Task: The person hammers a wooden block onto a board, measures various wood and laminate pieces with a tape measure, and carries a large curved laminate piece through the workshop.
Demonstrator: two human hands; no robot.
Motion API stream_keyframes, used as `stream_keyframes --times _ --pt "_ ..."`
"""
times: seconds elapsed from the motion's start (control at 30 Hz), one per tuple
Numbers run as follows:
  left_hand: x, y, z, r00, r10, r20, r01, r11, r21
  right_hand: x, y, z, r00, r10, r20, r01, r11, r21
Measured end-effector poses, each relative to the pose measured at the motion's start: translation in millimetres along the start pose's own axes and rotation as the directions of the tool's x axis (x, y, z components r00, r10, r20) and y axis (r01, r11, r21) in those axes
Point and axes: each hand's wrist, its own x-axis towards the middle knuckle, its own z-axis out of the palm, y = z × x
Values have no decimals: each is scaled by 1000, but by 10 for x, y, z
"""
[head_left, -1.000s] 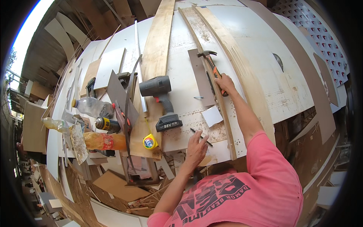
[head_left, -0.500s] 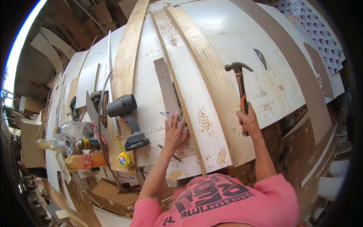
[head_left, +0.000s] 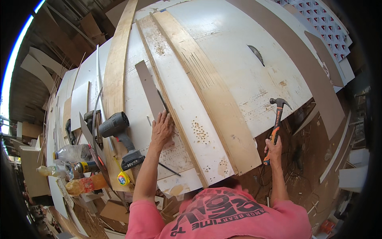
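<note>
My left hand (head_left: pixel 162 129) lies flat with fingers stretched out over the near end of a narrow brown board strip (head_left: pixel 148 85). A small thin metal piece (head_left: pixel 149 120), like a nail or screw, is just left of its fingers. Along the strip's right side runs a thin dark rod (head_left: pixel 162 99), and another dark rod (head_left: pixel 170 169) lies nearer me. Out to the right, past the bench edge, my right hand (head_left: pixel 273 148) is wrapped round the black and orange grip of a claw hammer (head_left: pixel 277 123), its head pointing up and away.
A cordless power tool (head_left: pixel 121 137) lies left of my left forearm, with a yellow tape measure (head_left: pixel 123 178) nearer. Plastic bottles (head_left: pixel 85 184) and a spray can (head_left: pixel 85 166) crowd the left. Long plywood strips (head_left: pixel 207 81) cross the white panel; a saw blade (head_left: pixel 256 55) lies farther right.
My right hand has swung the hammer to the right and down, off the panel toward its right edge. My left hand stays on the brown strip while the whole view has shifted.
</note>
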Motion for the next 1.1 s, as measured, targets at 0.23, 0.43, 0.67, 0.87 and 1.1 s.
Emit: stream_keyframes --times 0.23,0.43,0.67,0.87,1.1 --pt "-89 -200 167 945 -270 -186 263 963 -61 -53 70 -54 999 15 -35 -20 991 -130" --pt "-146 -231 67 925 -349 -150 367 922 120 -145 270 -5 987 -158 -13 148 949 -278" --pt "389 -110 75 969 -133 -209 141 990 22 -476 276 154 993 29 116 25 897 -440" --pt "399 -72 7 965 -238 -111 254 953 164 -408 -35 -51 995 -1 96 53 842 -537" --pt "-5 -593 8 918 -372 -138 395 893 216 132 -180 -709 989 -145 -26 114 863 -492"
